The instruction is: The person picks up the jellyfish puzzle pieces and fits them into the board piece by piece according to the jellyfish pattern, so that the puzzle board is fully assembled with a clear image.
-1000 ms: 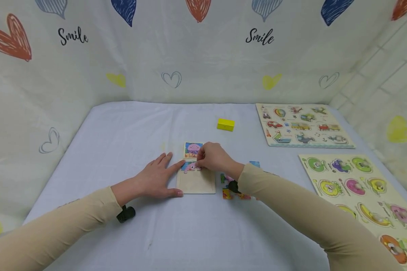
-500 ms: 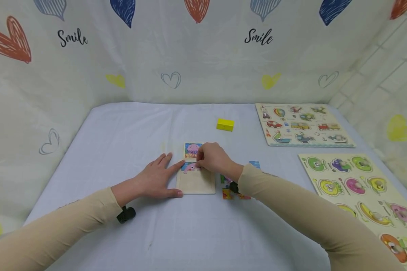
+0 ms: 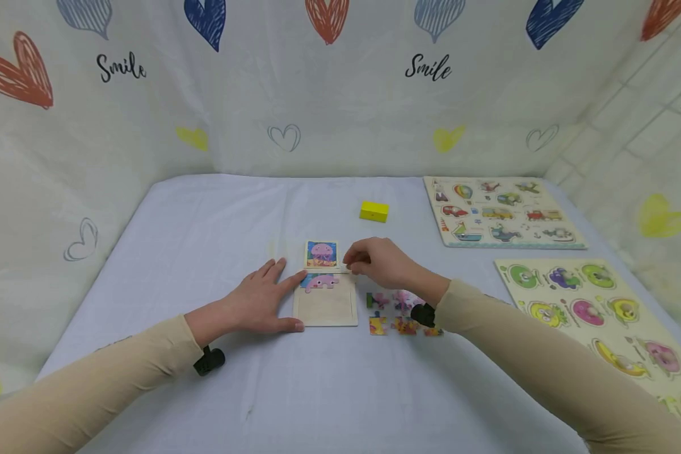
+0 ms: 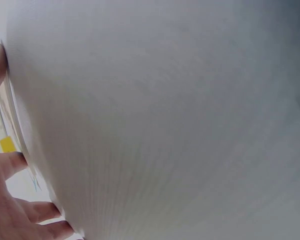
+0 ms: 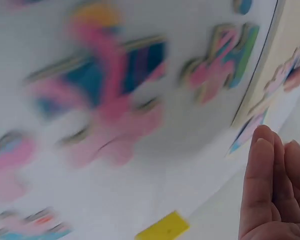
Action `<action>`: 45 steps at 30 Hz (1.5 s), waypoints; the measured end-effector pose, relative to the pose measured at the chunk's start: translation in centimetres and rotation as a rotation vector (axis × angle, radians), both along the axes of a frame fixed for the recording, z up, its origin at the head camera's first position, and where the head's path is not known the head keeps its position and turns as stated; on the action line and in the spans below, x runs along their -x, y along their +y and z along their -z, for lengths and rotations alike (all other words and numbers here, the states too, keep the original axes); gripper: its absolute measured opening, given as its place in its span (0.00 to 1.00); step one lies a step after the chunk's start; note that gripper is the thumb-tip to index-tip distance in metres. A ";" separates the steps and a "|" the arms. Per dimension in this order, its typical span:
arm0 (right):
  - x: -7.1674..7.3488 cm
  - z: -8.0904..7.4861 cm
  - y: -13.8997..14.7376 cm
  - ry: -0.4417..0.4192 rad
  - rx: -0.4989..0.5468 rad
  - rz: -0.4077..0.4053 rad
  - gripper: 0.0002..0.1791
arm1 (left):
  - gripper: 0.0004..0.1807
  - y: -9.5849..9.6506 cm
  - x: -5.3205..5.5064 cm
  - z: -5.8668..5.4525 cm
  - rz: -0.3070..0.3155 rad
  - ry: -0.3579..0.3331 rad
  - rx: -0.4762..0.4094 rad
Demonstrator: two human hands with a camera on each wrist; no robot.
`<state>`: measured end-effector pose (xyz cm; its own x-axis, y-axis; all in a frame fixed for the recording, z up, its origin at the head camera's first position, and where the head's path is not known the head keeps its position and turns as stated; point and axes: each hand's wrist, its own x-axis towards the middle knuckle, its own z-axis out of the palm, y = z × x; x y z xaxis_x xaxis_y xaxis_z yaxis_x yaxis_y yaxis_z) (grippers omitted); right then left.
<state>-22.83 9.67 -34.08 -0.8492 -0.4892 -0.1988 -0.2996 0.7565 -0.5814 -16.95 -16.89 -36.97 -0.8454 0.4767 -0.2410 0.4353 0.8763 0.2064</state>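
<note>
A small wooden puzzle board lies mid-table, with pink-and-blue jigsaw pieces along its upper edge. Its upper end bears a square sea-creature picture. My left hand is spread flat, thumb and index finger at the board's left edge. At the upper right corner hovers my right hand, its fingers loosely bent. The right wrist view shows nothing between its fingers. Loose jigsaw pieces lie right of the board, partly hidden by the right wrist; a pink flamingo-like piece is blurred up close.
Behind the board stands a yellow block. A vehicle peg puzzle lies at the back right, and a fruit peg puzzle nearer on the right. A printed cloth hangs behind the white-covered table.
My right hand has let go of a piece at the board's top row and drawn back to the right, uncovering the sea-creature picture. The left hand has stayed at the board's edge.
</note>
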 end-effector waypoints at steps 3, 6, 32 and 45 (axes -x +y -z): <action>0.2 -0.2 2.2 0.014 -0.005 0.049 0.11 | 0.53 0.0 0.0 0.0 0.001 0.003 0.007; 0.4 -0.1 4.7 0.022 -0.024 0.098 0.11 | 0.53 0.0 0.0 0.0 0.003 0.010 0.011; -0.3 1.1 11.5 0.004 -0.131 0.160 0.17 | 0.53 -0.1 -0.1 0.1 0.006 0.017 0.001; -0.1 0.6 10.0 -0.097 0.008 0.292 0.12 | 0.53 -0.1 -0.1 0.1 -0.002 0.002 0.001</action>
<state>-22.70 19.63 -34.70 -0.9313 -0.2289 -0.2834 -0.0127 0.7978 -0.6027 -16.87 -17.02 -37.05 -0.8467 0.4750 -0.2398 0.4342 0.8773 0.2045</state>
